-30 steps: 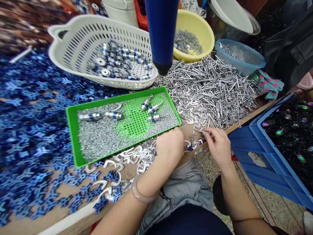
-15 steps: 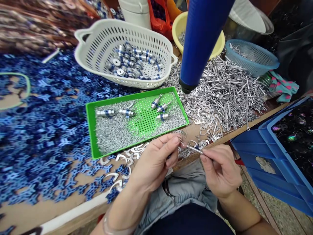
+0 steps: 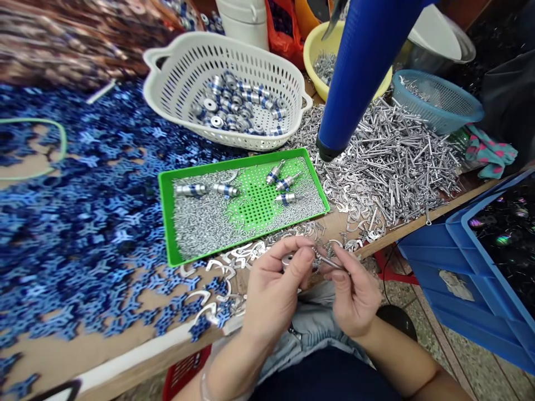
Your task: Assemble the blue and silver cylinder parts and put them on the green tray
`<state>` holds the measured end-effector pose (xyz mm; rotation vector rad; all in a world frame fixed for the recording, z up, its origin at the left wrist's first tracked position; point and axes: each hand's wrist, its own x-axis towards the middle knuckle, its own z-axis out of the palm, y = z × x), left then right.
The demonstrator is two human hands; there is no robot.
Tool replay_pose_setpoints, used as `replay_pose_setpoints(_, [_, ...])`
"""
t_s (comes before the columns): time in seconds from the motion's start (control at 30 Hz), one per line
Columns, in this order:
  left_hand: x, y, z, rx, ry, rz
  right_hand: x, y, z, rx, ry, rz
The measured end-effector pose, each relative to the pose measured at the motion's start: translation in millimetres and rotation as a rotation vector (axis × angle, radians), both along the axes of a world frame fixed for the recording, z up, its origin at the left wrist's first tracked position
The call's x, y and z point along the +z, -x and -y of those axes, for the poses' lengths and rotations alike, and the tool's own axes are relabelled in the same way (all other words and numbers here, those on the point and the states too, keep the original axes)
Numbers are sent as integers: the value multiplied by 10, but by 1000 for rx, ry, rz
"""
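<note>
Over the table's front edge, my left hand [image 3: 276, 289] is closed around a round silver metal part [image 3: 287, 258], mostly hidden by the fingers. Between thumb and fingers, my right hand [image 3: 355, 298] pinches a thin metal rod [image 3: 331, 262]. The rod's far end reaches the left thumb and forefinger; whether it touches something held there, I cannot tell. Just beyond the hands lies a green tray [image 3: 165, 223] with tiny metal pieces and several silver-and-blue cylindrical assemblies [image 3: 286, 197]. Small springs and silver C-shaped clips [image 3: 215, 312] are scattered near my hands.
A white basket [image 3: 175, 100] holds more assemblies. Blue three-armed pieces [image 3: 104, 234] cover the left side. A heap of metal rods [image 3: 409, 161] lies right, below a blue basket [image 3: 443, 111]. A blue tool [image 3: 355, 83] hangs over the table. A blue crate [image 3: 443, 262] stands at right.
My right hand has moved left, bringing the rod closer to my left hand, its fingers now further along it. The round silver part shows more clearly. The view has shifted slightly.
</note>
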<state>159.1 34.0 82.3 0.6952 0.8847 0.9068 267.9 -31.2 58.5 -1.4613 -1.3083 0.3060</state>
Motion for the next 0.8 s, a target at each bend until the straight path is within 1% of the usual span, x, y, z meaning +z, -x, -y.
replay_pose_setpoints(0.03, [-14, 7, 19, 17, -44, -15, -4, 16, 12, 3, 26, -65])
replay_pose_setpoints(0.1, [-37, 24, 40, 42, -140, -57, 7, 32, 29, 65, 90, -254])
replay_pose_setpoints(0.17, [-38, 47, 32, 24, -190, -84, 31, 25, 32, 149, 155, -441])
replay_pose_setpoints(0.2, [-27, 61, 15, 2, -195, -94, 46, 12, 26, 173, 176, -477])
replay_pose_setpoints(0.23, [-7, 78, -9, -29, -197, -110, 60, -7, 16, 180, 182, -440])
replay_pose_setpoints(0.27, [19, 97, -39, -62, -206, -137, 73, -34, 2, 178, 169, -331])
replay_pose_setpoints(0.33, [85, 139, -106, -128, -267, -225, 94, -101, -36, 184, 97, 3])
replay_pose_setpoints(0.4, [143, 172, -161, -165, -367, -329, 106, -171, -76, 201, 9, 305])
replay_pose_setpoints(0.43, [161, 181, -177, -180, -411, -367, 108, -198, -92, 216, -20, 392])
replay_pose_setpoints(0.47, [171, 183, -184, -201, -443, -392, 108, -215, -105, 236, -36, 432])
replay_pose_setpoints(0.53, [165, 173, -174, -274, -469, -394, 109, -219, -116, 284, -47, 395])
replay_pose_setpoints(0.6, [140, 162, -147, -361, -460, -352, 123, -199, -111, 329, -23, 237])
replay_pose_setpoints(0.7, [106, 183, -114, -423, -445, -303, 187, -190, -89, 311, 77, -7])
replay_pose_setpoints(0.73, [99, 200, -111, -447, -463, -307, 219, -203, -84, 305, 124, -32])
replay_pose_setpoints(0.8, [84, 235, -115, -504, -552, -369, 288, -246, -80, 317, 198, 24])
